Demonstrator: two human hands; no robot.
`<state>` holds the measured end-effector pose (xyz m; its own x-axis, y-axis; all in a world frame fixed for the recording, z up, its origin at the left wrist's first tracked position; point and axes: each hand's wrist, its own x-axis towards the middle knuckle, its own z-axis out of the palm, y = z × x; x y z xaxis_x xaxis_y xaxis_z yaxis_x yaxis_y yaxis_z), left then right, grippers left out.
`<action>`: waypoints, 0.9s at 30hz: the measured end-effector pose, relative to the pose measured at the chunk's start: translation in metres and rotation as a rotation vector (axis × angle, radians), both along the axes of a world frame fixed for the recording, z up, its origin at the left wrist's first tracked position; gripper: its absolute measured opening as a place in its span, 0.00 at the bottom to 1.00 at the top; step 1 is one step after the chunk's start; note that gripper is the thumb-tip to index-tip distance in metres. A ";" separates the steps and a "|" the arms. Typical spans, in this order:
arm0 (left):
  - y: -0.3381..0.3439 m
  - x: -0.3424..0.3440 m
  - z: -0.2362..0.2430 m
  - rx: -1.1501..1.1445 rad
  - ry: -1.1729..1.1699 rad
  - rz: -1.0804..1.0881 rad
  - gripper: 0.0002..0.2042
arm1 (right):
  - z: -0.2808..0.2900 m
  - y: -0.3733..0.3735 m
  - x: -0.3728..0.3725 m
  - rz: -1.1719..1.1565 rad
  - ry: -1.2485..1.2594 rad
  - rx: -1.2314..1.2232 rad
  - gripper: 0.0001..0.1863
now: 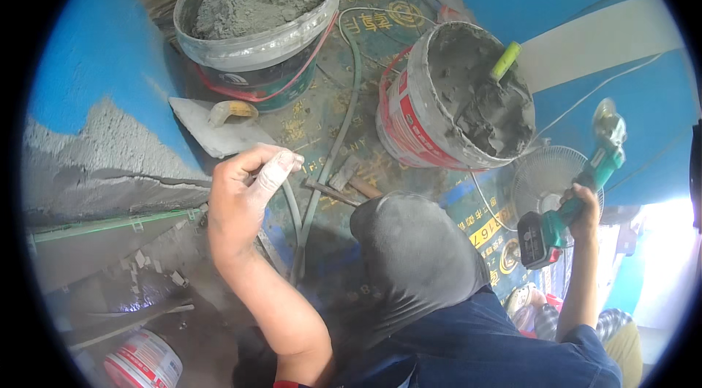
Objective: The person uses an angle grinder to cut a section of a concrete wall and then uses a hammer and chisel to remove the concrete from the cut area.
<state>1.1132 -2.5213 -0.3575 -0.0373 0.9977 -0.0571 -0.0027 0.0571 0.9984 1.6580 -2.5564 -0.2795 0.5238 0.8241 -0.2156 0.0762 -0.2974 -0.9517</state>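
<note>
My right hand (583, 210) grips a green cordless angle grinder (567, 216) with a black battery. Its disc end points up and away from me, in front of a round fan (550, 177). Raised at centre left, my left hand (252, 182) is closed in a pinch, its thumb coated with pale dust. Whatever lies between those fingertips is too small to name. Just beyond that hand, a plastering trowel (212, 128) with a yellowish handle rests on the floor. A hammer (345, 173) lies to its right.
A bucket (256, 54) heaped with dry grey material stands far left. Another bucket (404, 121) holds wet mortar with a yellow-green handle (506, 60) sticking out. A hose (341, 138) crosses the floor. Left is a partly mortared blue wall (91, 59); a white-red bucket (144, 362) sits lower left.
</note>
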 end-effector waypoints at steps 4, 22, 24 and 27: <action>0.005 0.003 -0.004 -0.062 -0.033 0.006 0.10 | -0.058 -0.010 0.032 -0.036 0.112 -0.091 0.18; 0.012 -0.002 -0.041 -0.273 0.073 -0.111 0.10 | -0.290 -0.056 0.109 0.298 0.432 -0.671 0.10; 0.001 -0.010 -0.062 -0.417 0.140 -0.133 0.10 | -0.303 -0.052 0.098 0.322 0.364 -0.636 0.14; -0.018 -0.018 -0.116 -0.619 0.285 -0.033 0.09 | -0.323 -0.039 0.115 0.329 0.367 -0.588 0.15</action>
<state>1.0953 -2.5389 -0.4739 -0.1053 0.7852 -0.6103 0.2671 0.6135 0.7432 1.7733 -2.5955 -0.6029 0.0816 0.6210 -0.7796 -0.0419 -0.7793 -0.6252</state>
